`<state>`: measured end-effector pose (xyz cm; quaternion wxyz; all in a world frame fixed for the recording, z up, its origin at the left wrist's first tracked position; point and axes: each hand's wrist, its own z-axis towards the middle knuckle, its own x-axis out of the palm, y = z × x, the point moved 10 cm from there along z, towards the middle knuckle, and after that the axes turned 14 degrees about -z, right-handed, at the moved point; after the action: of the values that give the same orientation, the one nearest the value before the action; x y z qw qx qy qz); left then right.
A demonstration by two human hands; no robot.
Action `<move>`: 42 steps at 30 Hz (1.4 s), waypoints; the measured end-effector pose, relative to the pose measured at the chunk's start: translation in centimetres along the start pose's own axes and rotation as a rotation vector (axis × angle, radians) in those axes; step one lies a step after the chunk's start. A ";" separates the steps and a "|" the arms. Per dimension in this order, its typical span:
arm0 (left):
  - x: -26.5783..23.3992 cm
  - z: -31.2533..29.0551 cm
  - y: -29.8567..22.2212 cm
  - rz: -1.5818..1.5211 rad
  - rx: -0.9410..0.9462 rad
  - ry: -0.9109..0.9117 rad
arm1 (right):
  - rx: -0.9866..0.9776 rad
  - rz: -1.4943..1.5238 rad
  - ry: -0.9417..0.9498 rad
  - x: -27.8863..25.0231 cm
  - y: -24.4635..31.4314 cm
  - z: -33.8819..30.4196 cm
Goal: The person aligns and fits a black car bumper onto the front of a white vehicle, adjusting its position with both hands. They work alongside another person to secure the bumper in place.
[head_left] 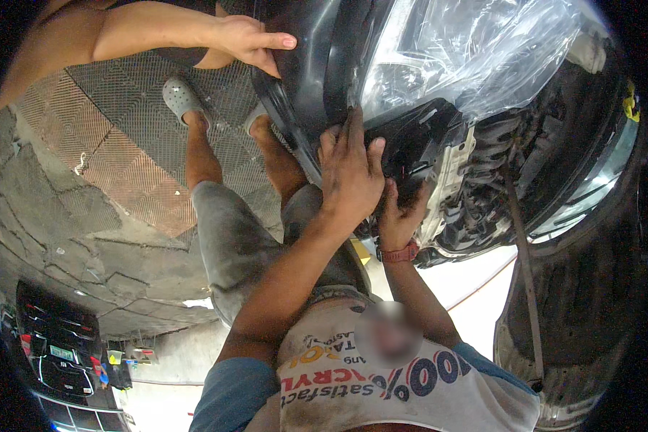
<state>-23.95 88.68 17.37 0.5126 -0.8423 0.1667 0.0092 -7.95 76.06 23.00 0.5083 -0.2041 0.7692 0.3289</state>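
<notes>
My left hand (351, 173) lies over the inner edge of a glossy black car bumper cover (304, 54). Its fingers are stretched out and its thumb stands apart; nothing is held in it. Just to the right and nearer to me, my right hand (402, 223), with a red wristwatch (398, 253), reaches into the dark gap below a black headlight housing (410, 140). Thumb and fingers are spread there, and the fingertips are partly lost in shadow. Clear plastic film (475, 50) covers the shiny headlight area beyond. A pale metal bracket (459, 162) borders the housing on the right.
Another person's hand (255, 43) points over the bumper from the upper left. The engine bay (482, 201) lies to the right, with a thin rod (522, 266) running across it. Grid floor mats (133, 122) lie on the left; a dark vehicle (61, 353) stands at lower left.
</notes>
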 end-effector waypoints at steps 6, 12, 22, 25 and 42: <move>-1.0 0.0 -0.3 -0.200 -0.054 -0.047 | -0.009 0.022 0.101 -0.3 1.3 0.5; -4.1 2.1 -1.8 0.163 0.098 -0.274 | -0.067 -0.044 0.042 0.1 1.4 0.8; -4.4 5.1 5.6 -0.288 -0.092 -0.251 | -0.041 -0.017 0.037 -0.4 2.6 0.9; -3.8 5.9 5.2 -0.223 -0.070 -0.221 | -0.009 0.046 0.052 -0.1 1.4 0.8; -1.6 6.5 6.7 -0.603 -0.163 0.041 | 0.085 0.190 0.066 -0.5 -0.7 0.4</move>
<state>-26.35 91.97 8.81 0.4194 -0.8922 -0.0816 -0.1467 -7.05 75.83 23.11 0.4574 -0.1193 0.8148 0.3356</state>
